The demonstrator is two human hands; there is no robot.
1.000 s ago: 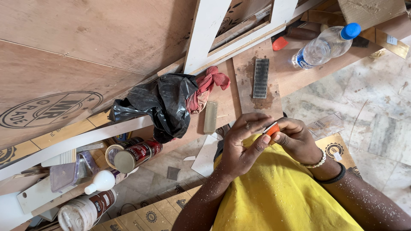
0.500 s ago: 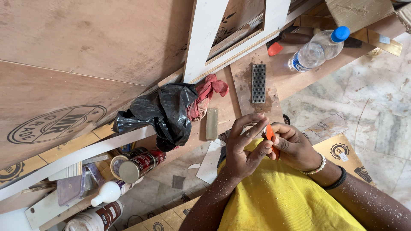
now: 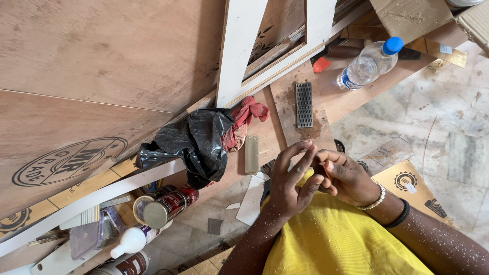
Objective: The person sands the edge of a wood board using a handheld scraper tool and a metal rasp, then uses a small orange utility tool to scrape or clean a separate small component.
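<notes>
From the head camera we look down on our two hands, brought together over the yellow cloth [image 3: 336,239] across our lap. Our left hand [image 3: 293,186] has its fingers spread and half bent, the tips touching those of our right hand [image 3: 349,181], which is curled more tightly. Where the fingers meet, any small thing pinched between them is hidden, so we cannot tell whether either hand has hold of anything.

Just beyond the hands lies a brown board [image 3: 305,127], and on it rests a dark ridged block [image 3: 304,104], well clear of our fingertips. Left of that a small pale block [image 3: 251,154] sits on the planks, near a red rag [image 3: 243,122] that touches a crumpled black bag [image 3: 196,145]. Farther up, a clear bottle [image 3: 368,63] with a blue cap lies on its side, with a small orange-red piece [image 3: 321,64] near it.

At lower left a tin [image 3: 165,206] lies on its side, and below it a white squeeze bottle [image 3: 133,240]. Large plywood sheets [image 3: 102,66] and white frame strips [image 3: 239,51] fill the upper left; marble floor [image 3: 438,127] shows at right.
</notes>
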